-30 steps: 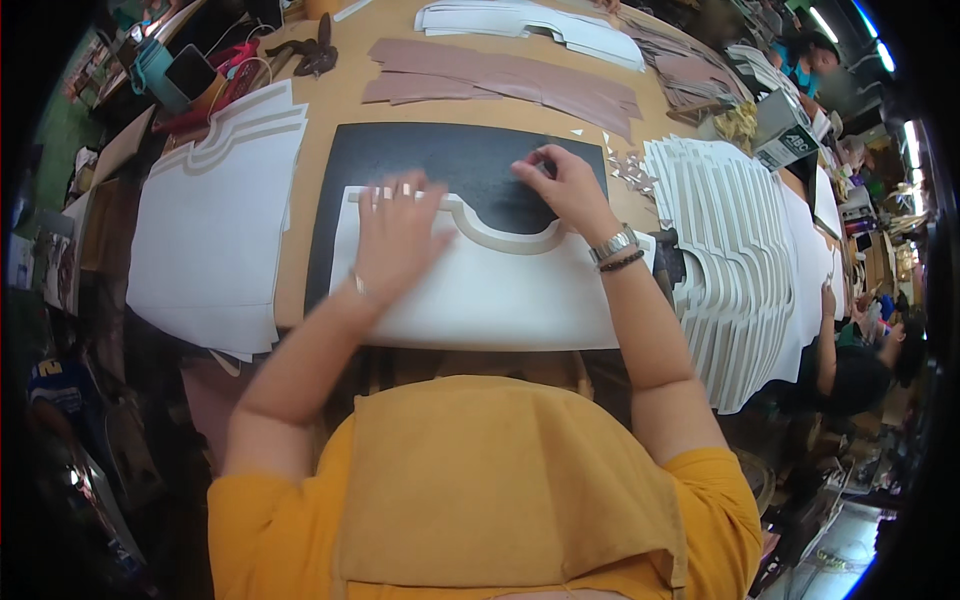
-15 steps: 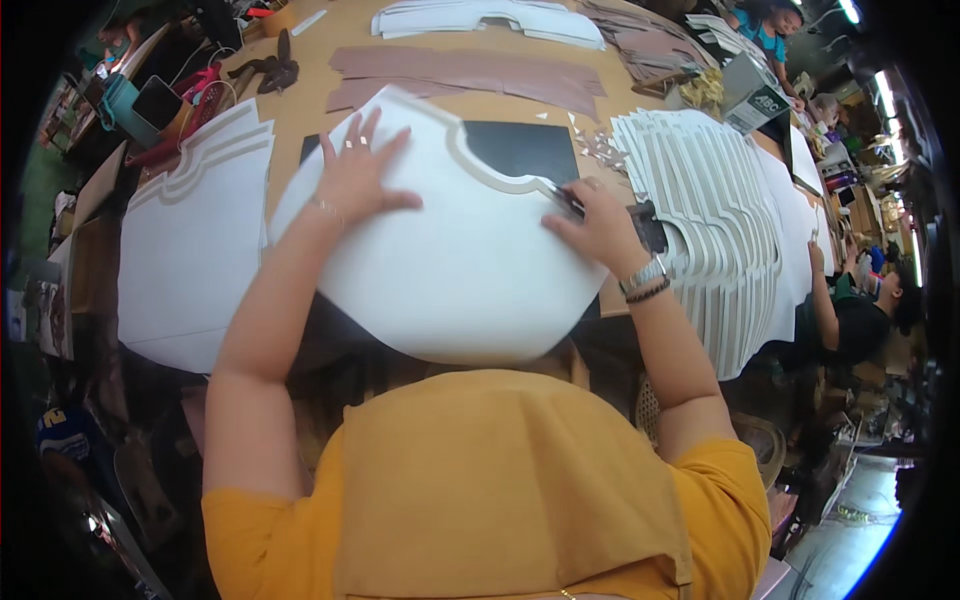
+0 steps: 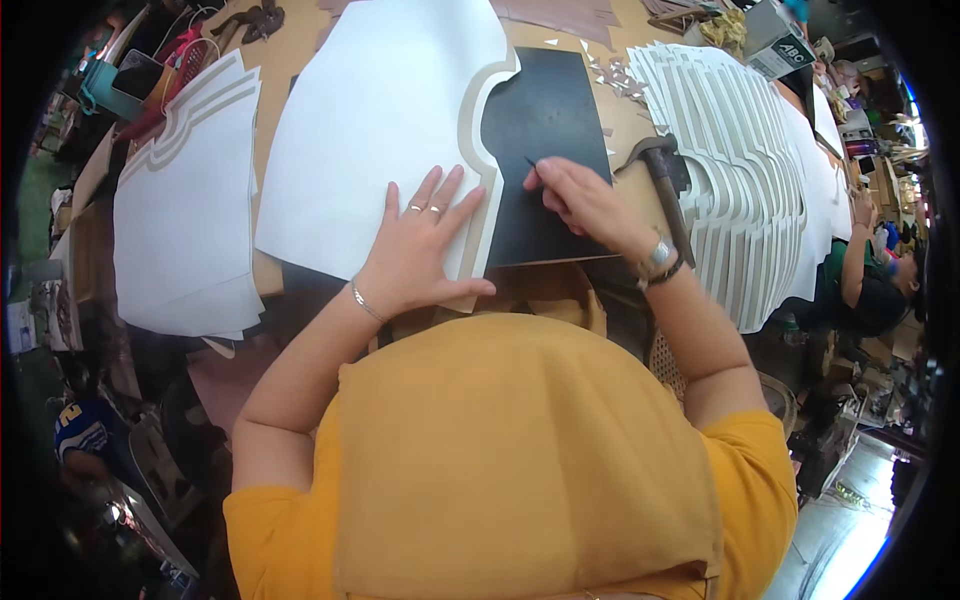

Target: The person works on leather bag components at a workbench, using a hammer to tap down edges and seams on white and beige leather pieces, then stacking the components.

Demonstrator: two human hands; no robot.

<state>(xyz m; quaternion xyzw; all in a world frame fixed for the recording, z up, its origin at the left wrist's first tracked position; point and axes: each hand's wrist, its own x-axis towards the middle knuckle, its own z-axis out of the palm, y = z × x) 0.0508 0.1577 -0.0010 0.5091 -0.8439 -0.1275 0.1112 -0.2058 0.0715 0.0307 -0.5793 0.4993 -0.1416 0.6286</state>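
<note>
My left hand [image 3: 422, 245] lies flat with its fingers spread on a large white sheet [image 3: 370, 110], pressing near its lower right corner. A beige strip [image 3: 470, 125] follows that sheet's curved right edge. Beneath the sheet a black board [image 3: 548, 105] shows on the right. Over this board hovers my right hand [image 3: 592, 205], closed round a small pointed dark tool [image 3: 531, 162]; only its tip sticks out, so its exact kind is hidden. The tip is a short way right of the sheet's edge, apart from it.
A hammer [image 3: 668, 190] lies right of the board, beside a fanned stack of white pieces with beige strips [image 3: 735, 190]. Small scraps [image 3: 620, 78] are scattered behind it. More white sheets [image 3: 190, 215] lie at left. Another person [image 3: 870, 265] sits at far right.
The white sheet has turned so its curved edge faces right. My left hand has slid down and right to the lower edge. My right hand has come off the sheet. More of the board shows.
</note>
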